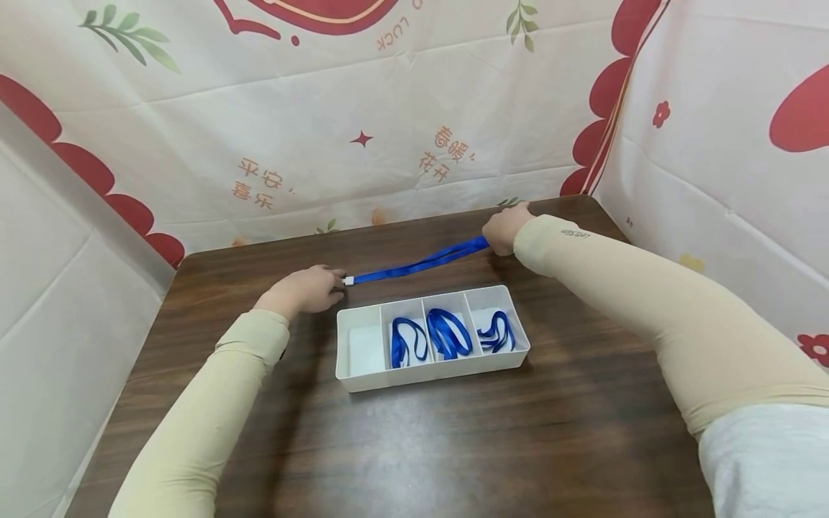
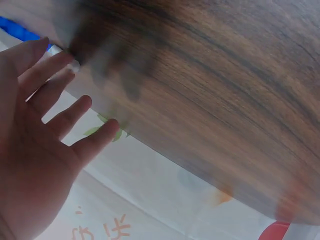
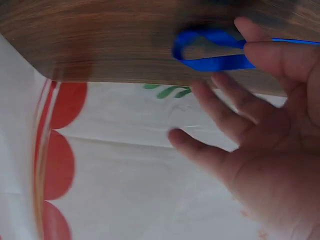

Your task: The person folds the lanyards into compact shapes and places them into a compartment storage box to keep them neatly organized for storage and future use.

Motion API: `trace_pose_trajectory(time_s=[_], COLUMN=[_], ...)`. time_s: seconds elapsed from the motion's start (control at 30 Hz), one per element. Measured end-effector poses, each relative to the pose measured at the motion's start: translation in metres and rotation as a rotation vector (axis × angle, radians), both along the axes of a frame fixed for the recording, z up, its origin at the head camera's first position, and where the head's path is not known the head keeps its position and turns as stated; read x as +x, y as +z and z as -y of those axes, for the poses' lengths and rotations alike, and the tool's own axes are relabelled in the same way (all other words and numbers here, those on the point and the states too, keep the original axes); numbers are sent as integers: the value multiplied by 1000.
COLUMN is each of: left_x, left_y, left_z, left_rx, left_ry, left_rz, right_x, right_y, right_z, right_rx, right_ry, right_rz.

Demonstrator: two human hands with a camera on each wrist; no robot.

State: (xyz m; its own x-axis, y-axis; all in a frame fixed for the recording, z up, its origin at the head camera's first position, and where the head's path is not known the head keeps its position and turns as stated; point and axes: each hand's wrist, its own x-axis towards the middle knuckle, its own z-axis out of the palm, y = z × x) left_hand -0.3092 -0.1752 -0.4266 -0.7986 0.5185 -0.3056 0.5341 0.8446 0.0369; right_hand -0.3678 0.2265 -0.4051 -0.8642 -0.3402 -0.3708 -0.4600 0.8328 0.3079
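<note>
A blue lanyard (image 1: 414, 267) stretches over the back of the wooden table, behind a white divided box (image 1: 434, 372). At its left end is a white clip (image 1: 348, 281), which my left hand (image 1: 309, 289) pinches between thumb and forefinger, the other fingers spread. My right hand (image 1: 507, 229) pinches the strap near its other end with thumb and forefinger. In the right wrist view, a loop of the strap (image 3: 212, 64) curves out past those fingertips. Coiled blue lanyards (image 1: 449, 334) lie in three compartments of the box; the leftmost compartment shows its white bottom.
The dark wooden table (image 1: 414, 453) reaches back to a white printed cloth (image 1: 388, 93) hanging behind it. More cloth (image 1: 719, 165) hangs along the right side, and a white panel (image 1: 58, 273) stands at the left.
</note>
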Motion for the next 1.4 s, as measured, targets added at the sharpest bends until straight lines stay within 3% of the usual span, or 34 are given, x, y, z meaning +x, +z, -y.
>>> trace_pose_trajectory(time_s=[0.17,0.37,0.53,0.83,0.93,1.03,1.27,1.33,1.4], left_x=[-5,-13,-19,-20,-21,-21,-20,-19,-17], left_y=[-2,-8,-12,-14,-13,-6,19,22,24], left_z=[-4,-10,-12,-15,-13,-10,3,7,10], left_rx=[105,145,151,163,189,251,424,436,445], left_ry=[-6,47,69,40,53,90,134,140,147], left_rz=[-84,-121,-78,-55,-32,-8,7,8,16], right_x=[5,12,11,3,3,4,7,8,11], right_y=[-3,-6,-17,-23,-20,-9,31,42,51], right_z=[42,93,114,125,123,117,92,86,81], right_rx=[-51,-153,-133,-176,-191,-271,-580,-643,-704], right_ry=[176,295,331,325,286,225,30,-1,-12], right_rz=[-80,7,38,52,122,242,660,717,720])
